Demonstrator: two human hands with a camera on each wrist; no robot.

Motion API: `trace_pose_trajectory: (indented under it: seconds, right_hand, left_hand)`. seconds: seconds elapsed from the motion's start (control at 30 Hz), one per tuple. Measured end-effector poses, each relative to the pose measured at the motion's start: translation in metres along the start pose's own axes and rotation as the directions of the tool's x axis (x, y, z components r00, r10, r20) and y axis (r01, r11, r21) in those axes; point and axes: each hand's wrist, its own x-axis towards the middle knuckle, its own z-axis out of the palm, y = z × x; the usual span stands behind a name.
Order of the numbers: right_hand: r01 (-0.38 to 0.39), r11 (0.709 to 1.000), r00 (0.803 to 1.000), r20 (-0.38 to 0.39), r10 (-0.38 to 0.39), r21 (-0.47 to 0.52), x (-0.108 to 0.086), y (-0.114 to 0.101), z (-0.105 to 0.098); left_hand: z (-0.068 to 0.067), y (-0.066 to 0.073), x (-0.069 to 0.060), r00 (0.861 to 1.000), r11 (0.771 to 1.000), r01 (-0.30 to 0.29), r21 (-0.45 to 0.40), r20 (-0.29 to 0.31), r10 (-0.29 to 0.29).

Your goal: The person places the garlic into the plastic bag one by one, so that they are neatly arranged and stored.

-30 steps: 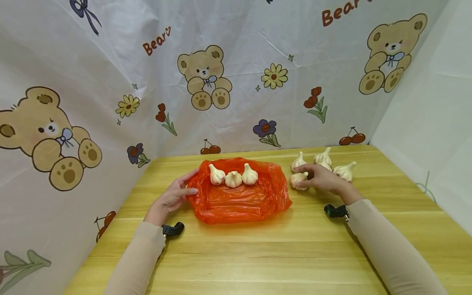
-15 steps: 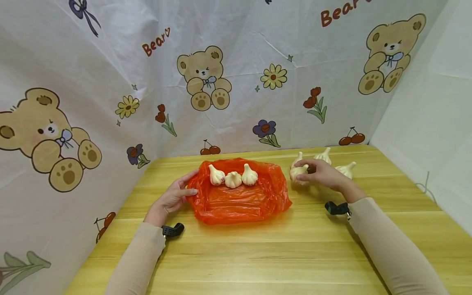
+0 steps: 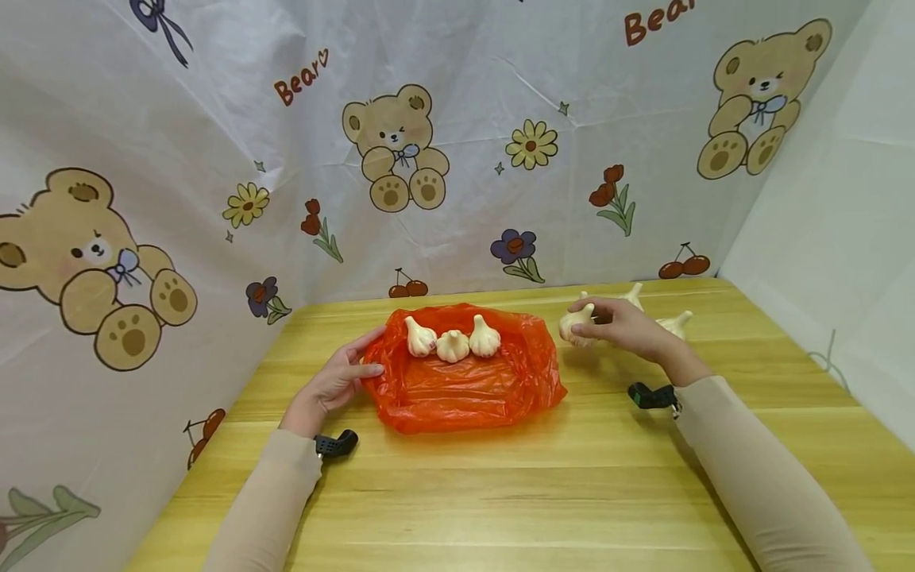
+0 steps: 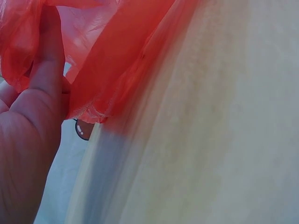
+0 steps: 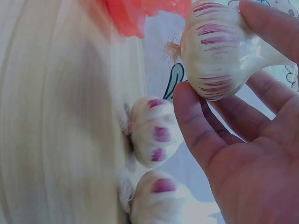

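My right hand [image 3: 629, 330] holds a garlic bulb [image 3: 575, 323] between thumb and fingers. In the right wrist view that garlic bulb [image 5: 215, 51], white with purple streaks and a tuft of roots, is lifted off the table. My left hand [image 3: 336, 381] grips the left side of a red plastic bag [image 3: 457, 417], thumb at the rim; its other fingers are partly hidden. The bag's mouth is spread wide. Inside, along the far side, sit three garlic bulbs [image 3: 453, 347] in a row.
More garlic bulbs [image 3: 674, 326] stand on the wooden table [image 3: 486, 500] behind my right hand, partly covered by it. A printed bear curtain [image 3: 472, 143] hangs along the table's back and left edges. A white wall [image 3: 836, 238] rises at the right.
My right hand has picked up the nearest garlic bulb on the right and raised it from the table. The left hand and the bag have kept their place.
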Motion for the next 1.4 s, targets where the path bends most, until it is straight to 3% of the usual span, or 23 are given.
trace_pose_trajectory:
  seconds: [0.33, 0.63, 0.9, 1.4]
  right_hand:
    - [-0.022, 1.000, 1.000, 0.006, 0.022, -0.019, 0.010, -0.024, 0.000]
    - [-0.015, 0.987, 0.998, 0.066, 0.004, 0.160, 0.022, -0.053, 0.006]
    - [0.069, 0.998, 0.997, 0.032, -0.069, 0.010, 0.033, -0.075, 0.003]
    - [0.072, 0.997, 0.996, 0.051, -0.073, 0.031, 0.053, -0.103, 0.015]
  left_hand:
    - [0.001, 0.002, -0.001, 1.000, 1.000, 0.001, -0.016, -0.005, -0.001]
    - [0.001, 0.001, -0.001, 1.000, 1.000, 0.000, -0.020, -0.005, 0.000]
    - [0.001, 0.002, -0.001, 1.000, 1.000, 0.005, -0.015, -0.003, -0.005]
    - [0.001, 0.002, 0.000, 1.000, 1.000, 0.010, -0.013, -0.006, -0.010]
